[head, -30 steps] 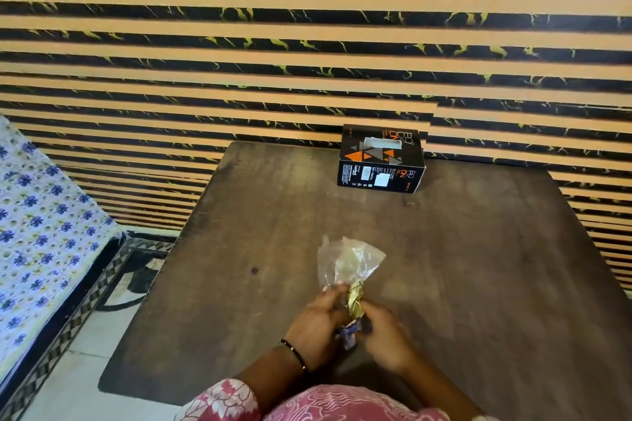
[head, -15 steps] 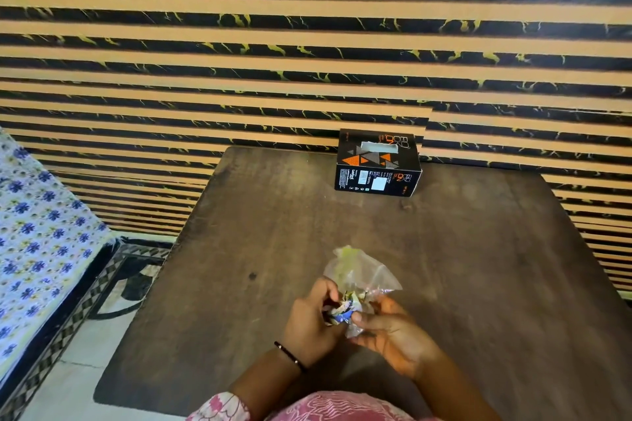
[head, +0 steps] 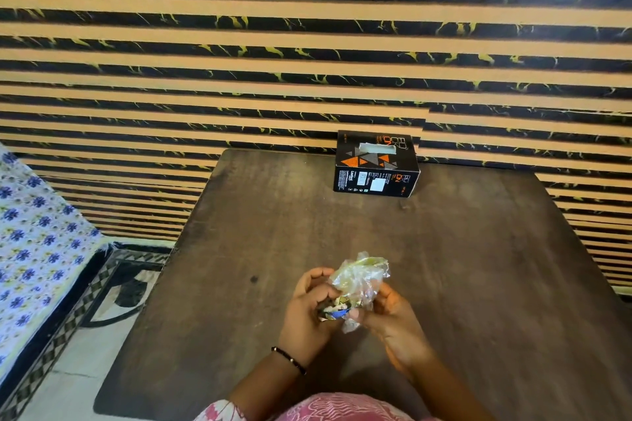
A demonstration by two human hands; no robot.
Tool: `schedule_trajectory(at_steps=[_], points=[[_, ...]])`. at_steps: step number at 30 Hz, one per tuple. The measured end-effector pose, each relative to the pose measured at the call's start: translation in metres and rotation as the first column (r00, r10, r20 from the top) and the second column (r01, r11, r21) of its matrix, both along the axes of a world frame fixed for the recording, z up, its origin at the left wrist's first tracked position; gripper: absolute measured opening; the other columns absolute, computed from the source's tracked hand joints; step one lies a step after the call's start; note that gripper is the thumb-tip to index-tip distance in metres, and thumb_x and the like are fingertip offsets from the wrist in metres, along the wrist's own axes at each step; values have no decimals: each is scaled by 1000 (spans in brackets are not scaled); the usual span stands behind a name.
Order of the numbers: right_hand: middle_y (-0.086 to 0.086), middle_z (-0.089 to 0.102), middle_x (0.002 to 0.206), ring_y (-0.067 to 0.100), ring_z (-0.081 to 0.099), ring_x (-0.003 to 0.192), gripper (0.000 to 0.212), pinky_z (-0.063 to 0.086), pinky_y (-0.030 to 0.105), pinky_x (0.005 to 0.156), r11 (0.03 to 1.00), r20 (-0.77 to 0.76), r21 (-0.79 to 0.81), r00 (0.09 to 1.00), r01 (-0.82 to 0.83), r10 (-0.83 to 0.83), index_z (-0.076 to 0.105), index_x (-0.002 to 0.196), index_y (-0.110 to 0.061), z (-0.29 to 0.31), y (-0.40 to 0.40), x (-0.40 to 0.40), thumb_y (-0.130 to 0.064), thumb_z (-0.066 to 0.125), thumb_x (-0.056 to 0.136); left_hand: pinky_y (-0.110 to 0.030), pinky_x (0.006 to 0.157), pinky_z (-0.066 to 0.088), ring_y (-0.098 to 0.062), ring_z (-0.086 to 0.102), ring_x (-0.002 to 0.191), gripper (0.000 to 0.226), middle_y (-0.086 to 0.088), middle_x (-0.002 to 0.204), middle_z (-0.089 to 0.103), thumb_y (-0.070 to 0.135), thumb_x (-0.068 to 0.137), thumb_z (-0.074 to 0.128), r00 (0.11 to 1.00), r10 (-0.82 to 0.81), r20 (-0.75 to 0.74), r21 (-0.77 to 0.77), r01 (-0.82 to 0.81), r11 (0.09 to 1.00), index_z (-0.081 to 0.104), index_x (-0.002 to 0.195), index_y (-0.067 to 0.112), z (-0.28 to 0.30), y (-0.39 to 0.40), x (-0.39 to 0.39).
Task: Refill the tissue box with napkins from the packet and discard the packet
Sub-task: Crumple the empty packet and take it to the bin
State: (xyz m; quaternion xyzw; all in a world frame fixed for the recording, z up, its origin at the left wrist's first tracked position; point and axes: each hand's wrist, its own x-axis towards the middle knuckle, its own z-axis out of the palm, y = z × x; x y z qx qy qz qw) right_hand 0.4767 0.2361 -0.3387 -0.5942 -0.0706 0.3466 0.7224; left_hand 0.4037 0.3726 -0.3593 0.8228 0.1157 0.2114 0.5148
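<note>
The packet (head: 355, 287) is now crumpled smaller than a second ago, with my left hand (head: 313, 304) and right hand (head: 390, 321) both gripping it. I think it is ready to discard; the tissue box (head: 376, 169) stands well apart.

A: Counts, quick. Boxes?
B: One tissue box (head: 376, 164), at the far edge of the table (head: 478, 284).
A: Tables?
B: One.
A: Packets?
B: One crumpled clear packet (head: 359, 278), over the near half of the table, well apart from the box.
A: Hands?
B: Two. Left hand (head: 307, 314) and right hand (head: 393, 321), both gripping that packet.
A: Wristbands?
B: One black bracelet (head: 289, 359), left wrist.
A: Anything off the table?
B: One flowered cloth (head: 30, 243), left of the table.
</note>
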Motion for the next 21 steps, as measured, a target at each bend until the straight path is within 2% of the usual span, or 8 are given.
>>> schedule_trajectory(at_steps=[2,4,6,8,12,16,19,21], points=[[10,67,115,25,63,106,80,55,31,80,996,-168,87,985,-16,30,55,119,-12,0,-1,0,-12,85,45,-10,83,45,-1,54,110,11,-7,117,54,4,64,73,1000,-17,6,-46,17,999,68,71,10,-1,4,-1],[12,68,114,27,65,104,87,56,33,79,990,-230,137,971,-28,59,56,118,-11,1,-3,-2,-17,92,39,-13,84,46,-2,56,111,16,-4,120,54,4,62,73,999,-35,3,-81,35,996,66,68,18,0,7,-3],[11,73,102,23,69,93,71,57,29,70,990,-207,136,977,-21,49,61,110,-8,5,-2,-6,-12,89,45,-13,87,46,0,55,113,19,-3,121,55,3,61,72,999,-47,-6,-90,46,995,65,68,20,0,8,-6],[11,74,95,22,70,88,48,56,27,68,993,-173,119,985,19,2,63,106,-6,8,1,-12,-2,75,59,-15,88,47,0,56,112,19,-3,119,58,3,61,71,998,-63,-8,-78,63,995,65,69,20,-1,9,-10],[16,73,93,26,69,84,33,57,32,69,990,-131,54,984,128,-120,66,104,1,7,5,-23,9,65,72,-23,72,52,-7,65,91,17,-1,105,65,8,64,69,995,-99,9,-48,100,994,57,65,21,3,6,-19],[15,74,86,25,70,76,34,58,31,64,969,-98,30,965,246,-242,69,98,-3,6,2,-35,16,56,73,-10,69,44,3,62,82,19,23,92,63,7,65,67,992,-126,-32,-48,124,991,57,71,22,8,-4,-28],[18,74,86,26,70,71,33,59,33,58,952,-100,7,948,305,-302,70,96,-5,6,-7,-44,15,53,77,-8,72,45,7,63,85,39,19,90,65,11,68,71,982,-138,-132,-140,119,983,47,91,32,12,-12,-32],[19,74,85,26,69,67,32,58,32,54,949,-59,-28,947,314,-315,71,95,-6,8,-13,-49,15,53,78,-11,75,48,6,63,88,54,18,98,64,15,67,73,972,-170,-159,-169,143,975,42,107,35,13,-16,-31]])
